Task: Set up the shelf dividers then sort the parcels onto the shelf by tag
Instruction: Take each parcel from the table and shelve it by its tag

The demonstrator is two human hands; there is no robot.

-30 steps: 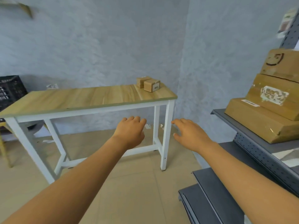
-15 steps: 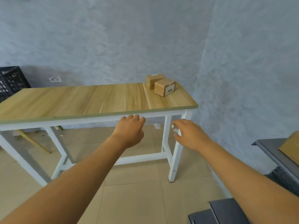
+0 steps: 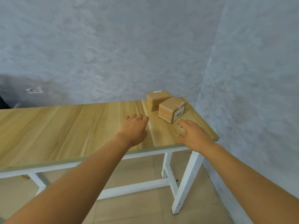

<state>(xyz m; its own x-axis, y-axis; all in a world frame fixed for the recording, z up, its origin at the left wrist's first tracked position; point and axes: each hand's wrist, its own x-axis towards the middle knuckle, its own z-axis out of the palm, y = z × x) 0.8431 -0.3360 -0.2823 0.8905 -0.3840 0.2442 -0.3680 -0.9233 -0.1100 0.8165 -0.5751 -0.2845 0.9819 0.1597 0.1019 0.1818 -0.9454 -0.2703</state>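
Note:
Two small brown cardboard parcels stand side by side at the far right end of a wooden table. The near parcel shows a white tag on its right face; the far parcel sits just behind it. My left hand hovers over the tabletop to the left of the near parcel, fingers relaxed and holding nothing. My right hand reaches over the table's right end just in front of the near parcel, fingers spread, not touching it. The shelf is out of view.
The table has white metal legs and stands in a corner of grey walls. A small paper label is stuck on the back wall at the left. Beige floor tiles lie below.
The view has swung left and closer to the table, so the shelf has left the frame. Both hands have moved forward from below the table edge to above its top, near the parcels.

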